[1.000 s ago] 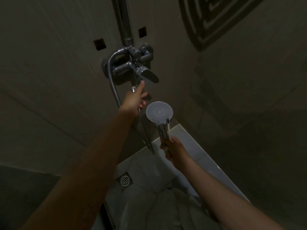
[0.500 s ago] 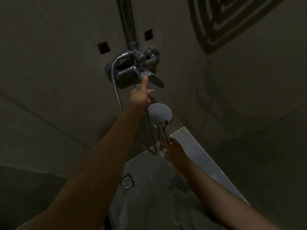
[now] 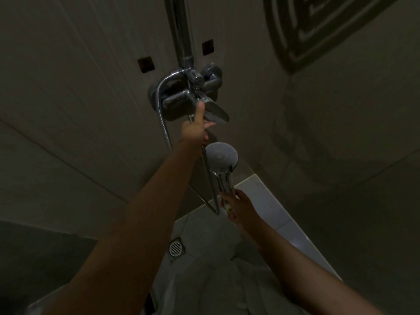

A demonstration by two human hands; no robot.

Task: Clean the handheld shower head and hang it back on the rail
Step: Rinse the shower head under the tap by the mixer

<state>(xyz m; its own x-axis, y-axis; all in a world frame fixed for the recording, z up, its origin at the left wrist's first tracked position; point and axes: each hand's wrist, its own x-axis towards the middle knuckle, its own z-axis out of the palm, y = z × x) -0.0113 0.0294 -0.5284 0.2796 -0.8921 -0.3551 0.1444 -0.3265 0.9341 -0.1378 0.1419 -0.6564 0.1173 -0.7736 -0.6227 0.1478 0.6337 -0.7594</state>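
Left hand [image 3: 195, 130] pinches the mixer lever [image 3: 216, 111], thumb on top, fingers under. Right hand [image 3: 238, 205] grips the shower head [image 3: 221, 155] by its handle, just below the lever, face towards the person. Best to aim it at the floor drain [image 3: 176, 247] first, then ease the lever open.

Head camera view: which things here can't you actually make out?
In the head view:
- Chrome vertical rail: its top and any holder are cut off by the upper edge.
- Left hand at the chrome mixer lever: most fingers are hidden behind the hand itself, so the grip is unclear.
- Round grey handheld shower head: too dim to tell whether it is clean; right hand covers the handle's end.
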